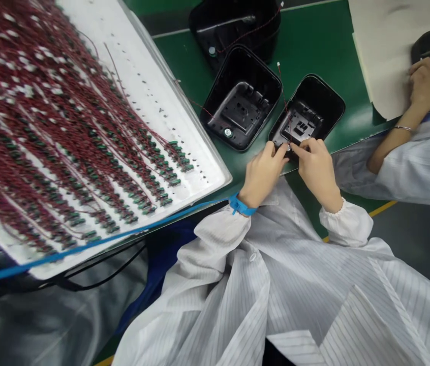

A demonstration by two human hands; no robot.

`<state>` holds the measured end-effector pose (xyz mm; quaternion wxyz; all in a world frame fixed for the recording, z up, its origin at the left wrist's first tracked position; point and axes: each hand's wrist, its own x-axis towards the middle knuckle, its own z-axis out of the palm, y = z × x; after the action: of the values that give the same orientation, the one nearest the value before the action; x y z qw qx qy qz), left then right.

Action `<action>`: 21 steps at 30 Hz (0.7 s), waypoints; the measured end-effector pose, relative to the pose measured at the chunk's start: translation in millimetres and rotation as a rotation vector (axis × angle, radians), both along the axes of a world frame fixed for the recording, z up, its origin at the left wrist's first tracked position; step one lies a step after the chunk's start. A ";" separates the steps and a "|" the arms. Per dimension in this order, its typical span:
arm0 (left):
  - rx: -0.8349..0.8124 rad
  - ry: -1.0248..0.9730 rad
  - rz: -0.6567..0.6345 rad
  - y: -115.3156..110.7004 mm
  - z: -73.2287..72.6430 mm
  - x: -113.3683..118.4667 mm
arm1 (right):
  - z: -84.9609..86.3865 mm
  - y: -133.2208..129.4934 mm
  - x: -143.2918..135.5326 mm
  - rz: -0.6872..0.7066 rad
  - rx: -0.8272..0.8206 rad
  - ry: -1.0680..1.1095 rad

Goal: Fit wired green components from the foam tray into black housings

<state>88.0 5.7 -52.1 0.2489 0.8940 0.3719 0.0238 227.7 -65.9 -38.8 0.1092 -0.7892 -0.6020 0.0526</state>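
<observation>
My left hand (263,170), with a blue strap at the wrist, reaches the near end of a black plastic housing (331,104). My right hand (316,165) meets it there from the other side. Thumbs and fingertips of both are closed around a small round silvery part (288,147), mostly hidden by the fingers. A thin red-and-black wire (285,104) runs from it across the housing to a white connector. To the left lies a second open black housing (241,96), with a round silvery part (227,132) in its near corner.
A white foam board (207,178) at left carries rows of small green parts with red wires (47,101). Another black housing (234,30) lies at the back of the green table (314,35). At right, a co-worker's hand (426,84) holds a black object over a pale sheet (375,61).
</observation>
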 end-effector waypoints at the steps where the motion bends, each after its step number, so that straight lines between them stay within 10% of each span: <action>1: 0.002 0.015 -0.012 0.5 1.0 -0.3 | -1.7 0.6 -0.5 0.006 -0.002 0.003; 21: 0.052 0.242 -0.251 15.4 37.9 20.1 | -8.8 -3.9 -2.6 0.046 -0.041 0.111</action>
<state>108.1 21.1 -14.2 0.1800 0.9358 0.2840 -0.1058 225.1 -69.8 -47.6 0.1248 -0.7730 -0.6120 0.1113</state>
